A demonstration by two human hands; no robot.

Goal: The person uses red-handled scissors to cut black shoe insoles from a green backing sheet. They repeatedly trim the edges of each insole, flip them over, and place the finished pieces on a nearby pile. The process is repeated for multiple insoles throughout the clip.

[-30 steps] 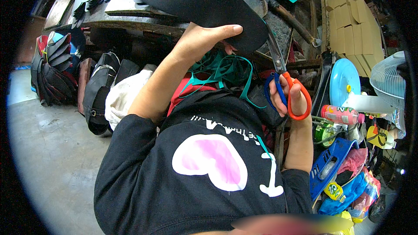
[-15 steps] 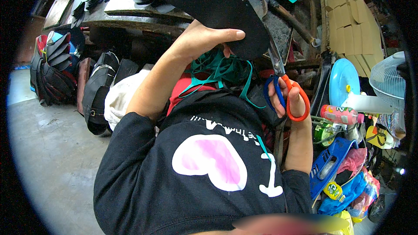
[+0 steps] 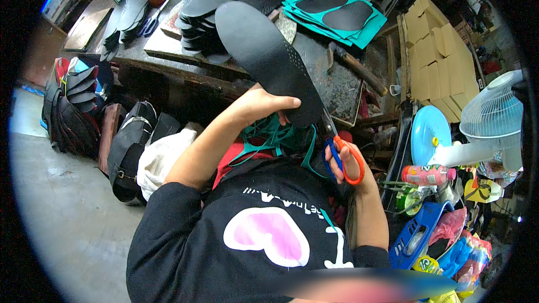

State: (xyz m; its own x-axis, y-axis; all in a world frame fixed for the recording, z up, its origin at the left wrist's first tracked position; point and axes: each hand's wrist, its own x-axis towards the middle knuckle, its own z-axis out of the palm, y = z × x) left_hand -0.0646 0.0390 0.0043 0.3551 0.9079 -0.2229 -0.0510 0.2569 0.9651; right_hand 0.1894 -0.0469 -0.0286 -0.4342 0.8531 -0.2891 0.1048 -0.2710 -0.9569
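Trimming on: left hand [image 3: 255, 106] still grips black insole [image 3: 269, 59], now tilted toward 11 o'clock; right hand [image 3: 348, 160] closed in scissors [image 3: 339, 148], blades at its heel edge, cut advancing

Your insole [image 3: 269, 56] is black, pricked with fine dots (toward its 4 o'clock edge). Your scissors [image 3: 343, 160] have one orange handle loop, one blue. Your T-shirt [image 3: 247, 235] is black with a pink heart; teal sheets [image 3: 365, 28] lie at 1 o'clock.
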